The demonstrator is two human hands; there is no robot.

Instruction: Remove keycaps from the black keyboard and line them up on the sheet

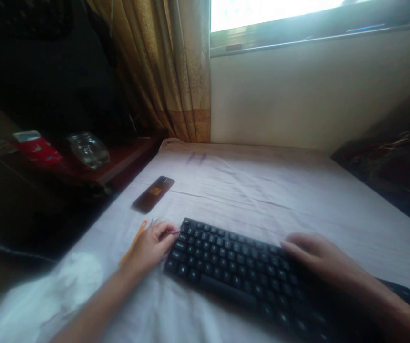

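Observation:
A black keyboard point(222, 267) lies at a slant on the pale bedsheet. At its left edge is my left hand point(155, 245), thumb and fingertips pinched together close to the corner keys; whatever they hold is too small to make out. Beneath and behind that hand, a slim orange tool point(133, 242) lies partly covered on the sheet. My right hand point(308, 247) is smeared by motion over the keyboard's right part, its thumb side near the top row of keys. The right forearm hides some of the keyboard.
A phone point(154, 194) lies face down beyond my left hand. White cloth or plastic point(72, 281) is bunched at lower left. A glass jar point(89, 150) and a red packet point(38, 148) stand on a dark wooden shelf point(129, 159). A curtain point(176, 71) hangs beside the window.

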